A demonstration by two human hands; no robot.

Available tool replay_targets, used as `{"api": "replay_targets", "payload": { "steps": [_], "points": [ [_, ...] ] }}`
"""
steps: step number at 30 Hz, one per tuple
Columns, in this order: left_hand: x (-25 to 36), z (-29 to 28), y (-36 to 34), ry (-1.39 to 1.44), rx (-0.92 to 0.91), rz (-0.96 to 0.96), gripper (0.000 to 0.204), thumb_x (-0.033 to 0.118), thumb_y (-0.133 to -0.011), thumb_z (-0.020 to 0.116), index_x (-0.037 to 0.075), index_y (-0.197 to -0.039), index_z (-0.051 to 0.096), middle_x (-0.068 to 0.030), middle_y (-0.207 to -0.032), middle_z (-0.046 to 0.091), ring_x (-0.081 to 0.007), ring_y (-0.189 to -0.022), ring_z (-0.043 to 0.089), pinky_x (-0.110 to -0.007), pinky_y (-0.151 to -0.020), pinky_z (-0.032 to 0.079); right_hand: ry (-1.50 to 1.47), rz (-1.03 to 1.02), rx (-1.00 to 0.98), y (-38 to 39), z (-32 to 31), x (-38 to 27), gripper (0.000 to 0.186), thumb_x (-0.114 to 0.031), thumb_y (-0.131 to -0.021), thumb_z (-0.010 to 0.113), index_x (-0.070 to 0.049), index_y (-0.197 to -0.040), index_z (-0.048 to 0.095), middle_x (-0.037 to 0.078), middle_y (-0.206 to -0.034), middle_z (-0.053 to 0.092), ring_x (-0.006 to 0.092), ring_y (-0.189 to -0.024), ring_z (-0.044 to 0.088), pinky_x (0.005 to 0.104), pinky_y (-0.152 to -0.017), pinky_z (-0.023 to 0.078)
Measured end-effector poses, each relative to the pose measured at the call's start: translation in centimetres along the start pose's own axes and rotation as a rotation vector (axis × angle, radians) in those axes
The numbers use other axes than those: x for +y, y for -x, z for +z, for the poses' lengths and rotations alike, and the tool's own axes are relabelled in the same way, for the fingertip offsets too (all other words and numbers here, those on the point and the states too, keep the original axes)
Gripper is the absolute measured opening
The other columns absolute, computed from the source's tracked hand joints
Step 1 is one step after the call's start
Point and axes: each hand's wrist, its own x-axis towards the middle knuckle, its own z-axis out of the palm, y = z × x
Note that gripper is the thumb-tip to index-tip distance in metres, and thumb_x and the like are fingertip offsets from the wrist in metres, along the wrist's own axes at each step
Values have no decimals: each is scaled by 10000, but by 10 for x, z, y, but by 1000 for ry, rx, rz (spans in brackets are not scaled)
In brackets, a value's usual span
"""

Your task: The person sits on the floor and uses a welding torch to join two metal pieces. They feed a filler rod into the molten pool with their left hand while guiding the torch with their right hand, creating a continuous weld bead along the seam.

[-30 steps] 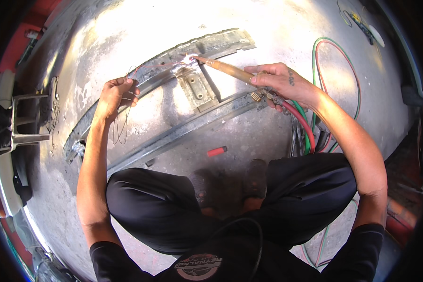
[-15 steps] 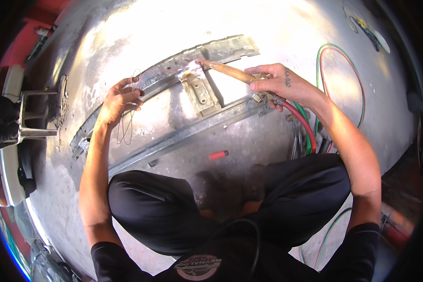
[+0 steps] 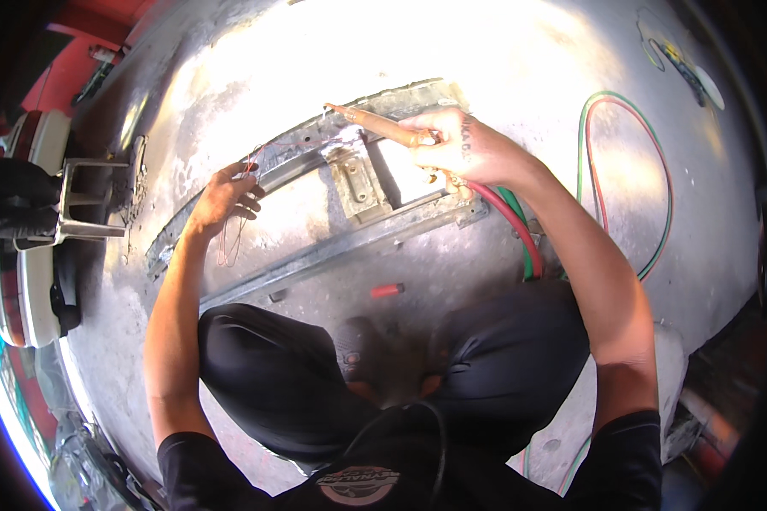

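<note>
My right hand (image 3: pixel 460 153) is closed around a brass-coloured gas torch (image 3: pixel 375 124), its fittings partly hidden by the fingers. The torch points left, its nozzle over the curved metal beam (image 3: pixel 418 96), with a small bright spot under the tip. Thin, looped wire (image 3: pixel 231 249) is pinched in my left hand (image 3: pixel 222 200); one length runs right toward a joint on the beam. At that joint a short metal bracket (image 3: pixel 360 187) bridges the curved beam and a straight metal rail (image 3: pixel 307 260) nearer to me. The joint looks whitish and scorched.
Red and green hoses (image 3: pixel 520 228) trail from the torch past my right knee and loop on the floor at right. A red cylindrical object (image 3: pixel 387 290) lies before my feet. At left stands a chair-like frame (image 3: pixel 96 198); a corded tool (image 3: pixel 690 72) lies far right.
The torch and my right hand have moved left, taking the nozzle from the bracket joint to farther left over the beam. My left hand still holds the wire. The whole view has shifted slightly.
</note>
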Motion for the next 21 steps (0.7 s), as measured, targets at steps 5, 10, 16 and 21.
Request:
{"api": "replay_targets", "payload": {
  "steps": [5,10,16,21],
  "points": [
    [14,-10,12,-107,-69,2,536,153,-978,645,-87,-1430,489,-148,-972,703,-197,-757,711,-325,-661,609,-22,-4,-34,-13,1,3,541,-136,-978,649,46,-1478,549,77,-894,703,97,-690,635,281,-620,527],
    [11,-9,20,-42,-123,4,542,216,-987,643,-84,-1420,515,-136,-1004,701,-186,-769,702,-316,-682,615,22,-4,-46,-8,-7,5,544,-162,-1004,645,24,-1503,533,57,-851,664,107,-613,635,276,-543,523],
    [-58,-8,26,165,-45,-23,508,416,-1085,588,-24,-1339,596,-111,-933,701,-152,-678,660,-279,-592,552,-177,197,-9,31,-12,1,586,-231,-1002,672,10,-1515,526,28,-796,605,115,-511,608,267,-429,477],
    [-94,5,28,291,99,31,520,440,-1084,583,-20,-1322,620,-110,-968,709,-150,-696,664,-273,-604,555,-278,333,81,41,-14,16,633,-285,-979,701,30,-1501,532,32,-799,605,119,-529,604,273,-440,474]
  ]
}}
